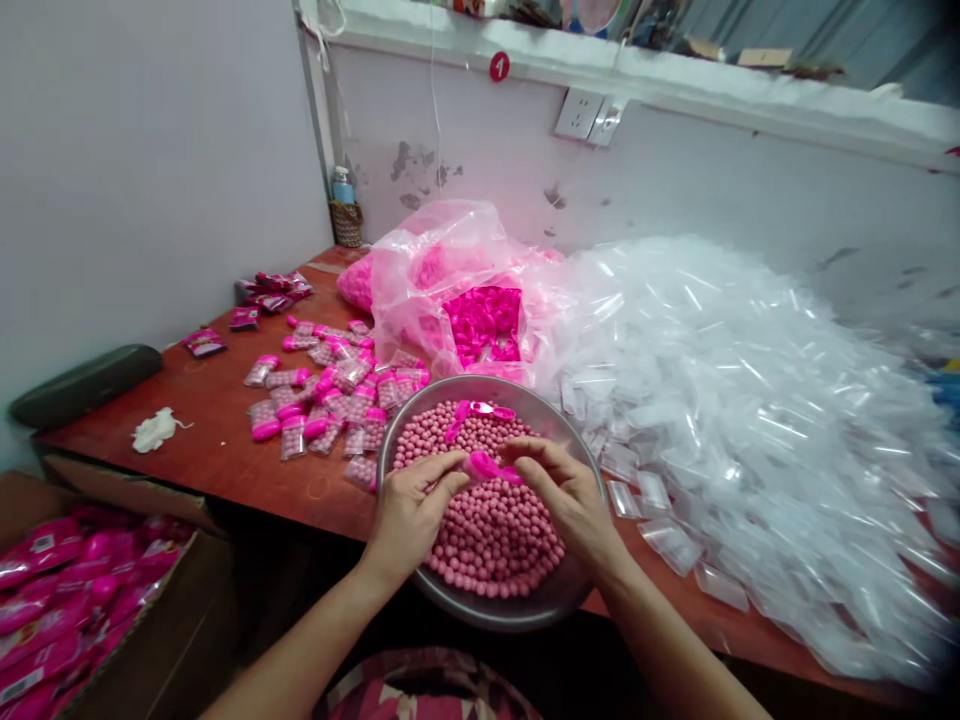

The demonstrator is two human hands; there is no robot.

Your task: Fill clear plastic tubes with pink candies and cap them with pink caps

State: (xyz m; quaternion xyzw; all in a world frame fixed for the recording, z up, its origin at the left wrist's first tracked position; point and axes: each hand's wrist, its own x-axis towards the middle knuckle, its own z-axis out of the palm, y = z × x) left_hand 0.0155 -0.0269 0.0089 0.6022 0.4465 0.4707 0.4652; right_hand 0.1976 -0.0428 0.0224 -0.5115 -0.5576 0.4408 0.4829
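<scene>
A steel bowl of round pink beads stands at the table's front edge. Above the beads, my left hand pinches a small clear container whose end is mostly hidden by the fingers. A bright pink plastic cap sits at its right end. My right hand is closed at the cap's other side, its thumb and fingers on a narrow pink tip. Further back in the bowl, a pink plastic piece with a pale spot lies on the beads.
Filled bead containers with pink caps lie left of the bowl. Behind it stands an open pink bag of pink caps. A large heap of clear containers covers the right side. A cardboard box holds pink packets at lower left.
</scene>
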